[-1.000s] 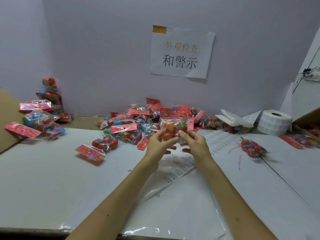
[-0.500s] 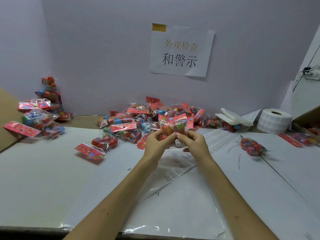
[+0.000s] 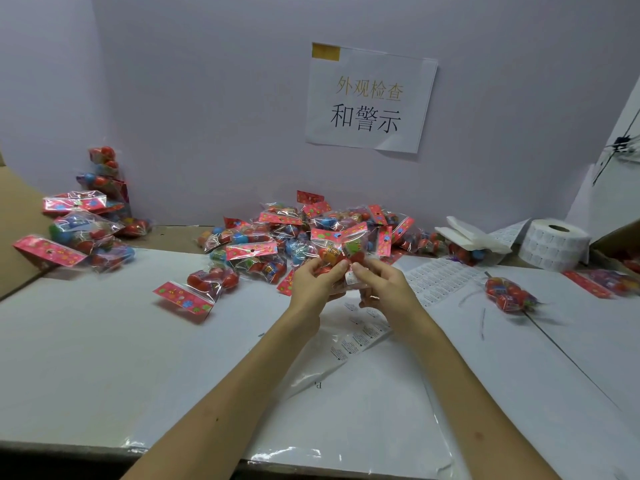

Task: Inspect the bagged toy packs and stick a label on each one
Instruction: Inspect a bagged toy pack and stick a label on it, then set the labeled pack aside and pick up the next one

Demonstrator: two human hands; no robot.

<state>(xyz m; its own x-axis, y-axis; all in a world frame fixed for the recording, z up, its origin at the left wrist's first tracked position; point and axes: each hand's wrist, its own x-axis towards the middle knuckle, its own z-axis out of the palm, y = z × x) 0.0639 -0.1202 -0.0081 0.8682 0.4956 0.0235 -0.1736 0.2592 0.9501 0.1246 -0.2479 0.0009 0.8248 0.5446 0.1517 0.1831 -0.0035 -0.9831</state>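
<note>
Both your left hand (image 3: 313, 280) and right hand (image 3: 379, 287) grasp one clear crinkly plastic toy pack with a red card top (image 3: 341, 249), above the white table (image 3: 104, 358). It looks light, soft and slippery; hold it by the stiffer card.

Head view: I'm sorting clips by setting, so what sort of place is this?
Probably a factory inspection and labelling bench: a printed station sign on the partition, a heap of bagged toy packs, and a label roll.

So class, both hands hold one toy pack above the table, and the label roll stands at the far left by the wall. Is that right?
Not quite. The head view shows the label roll at the far right, not left. Both the left hand and right hand do hold one toy pack above the table.
</note>
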